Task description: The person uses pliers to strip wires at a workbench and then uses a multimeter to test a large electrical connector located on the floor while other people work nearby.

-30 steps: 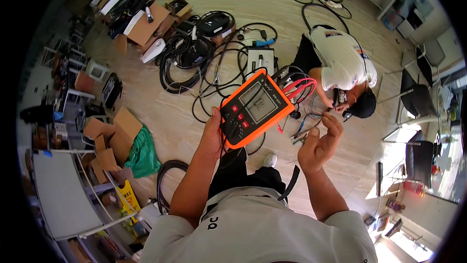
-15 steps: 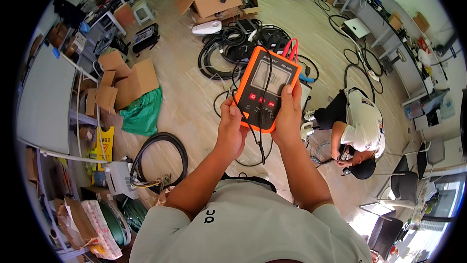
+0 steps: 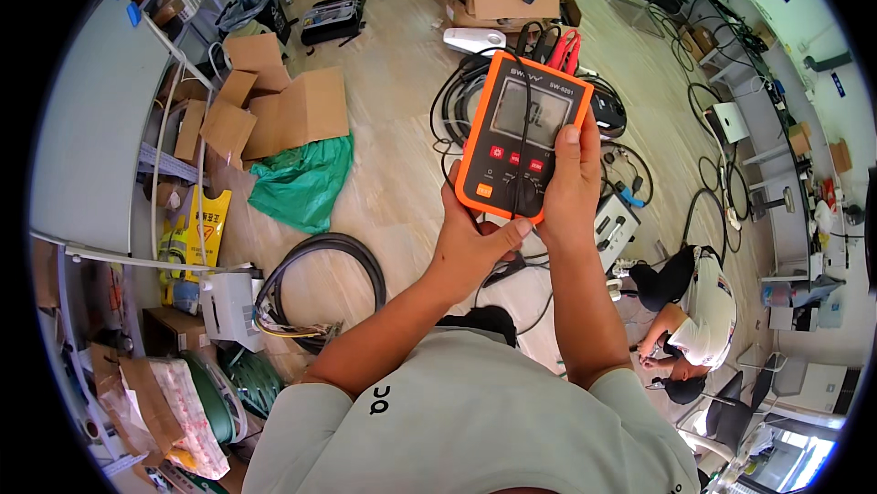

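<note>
Both my hands hold up a handheld test meter [image 3: 548, 119] with an orange rim, a dark face, a grey display, red buttons and a dial. My right hand [image 3: 574, 188] is closed around its right side, the thumb beside the display. My left hand [image 3: 470, 243] supports the lower left corner, its thumb at the bottom edge below the dial; the other fingers are mostly hidden behind the meter. Red test leads [image 3: 566, 51] and black ones rise at the top end. One thin black lead [image 3: 527, 101] hangs down across the face.
Coiled black cable [image 3: 379, 270] lies on the floor at left, beside open cardboard boxes [image 3: 315, 106] and a green bag [image 3: 306, 183]. A co-worker [image 3: 708, 311] crouches at right near a grey case [image 3: 617, 229]. Benches line the right wall.
The view has turned, shifting the room in the picture. The meter sits slightly farther up and right. My left thumb has moved from the meter's left edge to its bottom edge near the dial.
</note>
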The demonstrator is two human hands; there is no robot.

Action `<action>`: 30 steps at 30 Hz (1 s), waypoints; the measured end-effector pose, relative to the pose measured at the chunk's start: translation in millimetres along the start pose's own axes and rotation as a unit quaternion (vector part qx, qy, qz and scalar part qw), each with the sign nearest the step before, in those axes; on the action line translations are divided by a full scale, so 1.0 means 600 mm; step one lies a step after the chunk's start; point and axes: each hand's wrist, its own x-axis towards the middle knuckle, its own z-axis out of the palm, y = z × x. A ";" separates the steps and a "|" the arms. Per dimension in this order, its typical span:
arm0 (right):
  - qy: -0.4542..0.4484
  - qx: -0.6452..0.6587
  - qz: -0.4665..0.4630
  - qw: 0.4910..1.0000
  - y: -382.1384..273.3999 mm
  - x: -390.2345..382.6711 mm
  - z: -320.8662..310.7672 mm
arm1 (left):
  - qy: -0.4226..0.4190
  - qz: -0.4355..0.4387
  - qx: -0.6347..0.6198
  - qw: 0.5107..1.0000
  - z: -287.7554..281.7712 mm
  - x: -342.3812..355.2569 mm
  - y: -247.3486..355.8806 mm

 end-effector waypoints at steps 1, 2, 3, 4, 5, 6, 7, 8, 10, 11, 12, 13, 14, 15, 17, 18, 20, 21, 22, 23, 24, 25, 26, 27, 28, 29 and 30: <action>0.004 -0.001 -0.001 1.000 0.023 0.028 0.015 | 0.055 0.037 0.051 0.996 -0.014 0.011 0.024; 0.008 -0.002 -0.001 1.000 0.043 0.053 0.030 | 0.056 0.000 0.075 0.996 -0.040 0.025 0.045; -0.004 -0.028 -0.012 1.000 0.055 0.081 0.047 | 0.058 -0.031 0.099 0.993 -0.078 0.040 0.072; -0.011 -0.026 0.000 1.000 0.068 0.111 0.059 | 0.058 -0.063 0.122 0.989 -0.118 0.056 0.093; -0.017 -0.024 0.012 0.999 0.081 0.144 0.069 | 0.091 -0.040 0.121 0.988 -0.159 0.073 0.105; -0.024 -0.019 0.024 0.999 0.094 0.177 0.084 | 0.126 -0.017 0.122 0.984 -0.201 0.090 0.120; -0.030 0.007 0.052 0.998 0.104 0.208 0.103 | 0.180 0.007 0.062 0.982 -0.237 0.107 0.142; -0.035 0.017 0.067 0.997 0.124 0.237 0.116 | 0.232 0.032 0.001 0.972 -0.269 0.127 0.164; -0.065 0.044 0.086 0.993 0.166 0.314 0.155 | 0.282 0.108 -0.064 0.951 -0.332 0.179 0.208; -0.071 0.049 0.094 0.992 0.181 0.350 0.179 | 0.304 0.151 -0.095 0.936 -0.362 0.208 0.233; -0.093 0.062 0.108 0.988 0.199 0.390 0.191 | 0.323 0.174 -0.093 0.926 -0.386 0.239 0.260; -0.116 0.075 0.120 0.983 0.213 0.434 0.201 | 0.339 0.198 -0.092 0.915 -0.405 0.270 0.292; -0.139 0.087 0.132 0.978 0.227 0.478 0.217 | 0.355 0.221 -0.090 0.904 -0.425 0.300 0.322; -0.139 0.099 0.154 0.973 0.235 0.511 0.237 | 0.380 0.238 -0.090 0.889 -0.444 0.318 0.343; -0.130 0.132 0.225 0.957 0.270 0.592 0.261 | 0.386 0.271 -0.093 0.877 -0.494 0.357 0.391; -0.133 0.143 0.258 0.946 0.288 0.636 0.276 | 0.390 0.294 -0.099 0.867 -0.519 0.372 0.413; -0.126 0.151 0.288 0.937 0.319 0.722 0.303 | 0.409 0.298 -0.083 0.859 -0.561 0.404 0.444; -0.144 0.157 0.267 0.940 0.334 0.757 0.325 | 0.423 0.294 -0.081 0.853 -0.582 0.420 0.453; -0.160 0.162 0.245 0.942 0.347 0.790 0.350 | 0.436 0.290 -0.079 0.848 -0.604 0.438 0.463; -0.168 0.146 0.221 0.950 0.360 0.822 0.380 | 0.448 0.286 -0.078 0.844 -0.626 0.461 0.476; -0.173 0.132 0.193 0.957 0.377 0.855 0.411 | 0.451 0.273 -0.075 0.846 -0.647 0.492 0.486; -0.176 0.118 0.163 0.964 0.394 0.888 0.440 | 0.453 0.259 -0.072 0.850 -0.669 0.523 0.496; -0.174 0.104 0.157 0.967 0.412 0.924 0.466 | 0.453 0.245 -0.069 0.855 -0.693 0.556 0.507; -0.171 0.092 0.150 0.969 0.430 0.960 0.494 | 0.445 0.237 -0.054 0.862 -0.719 0.592 0.521; -0.167 0.081 0.142 0.972 0.446 0.993 0.519 | 0.440 0.223 -0.045 0.869 -0.742 0.629 0.534; -0.171 0.080 0.130 0.973 0.462 1.025 0.541 | 0.433 0.209 -0.035 0.876 -0.762 0.668 0.547; -0.170 0.071 0.123 0.975 0.471 1.059 0.566 | 0.426 0.195 -0.029 0.883 -0.782 0.708 0.566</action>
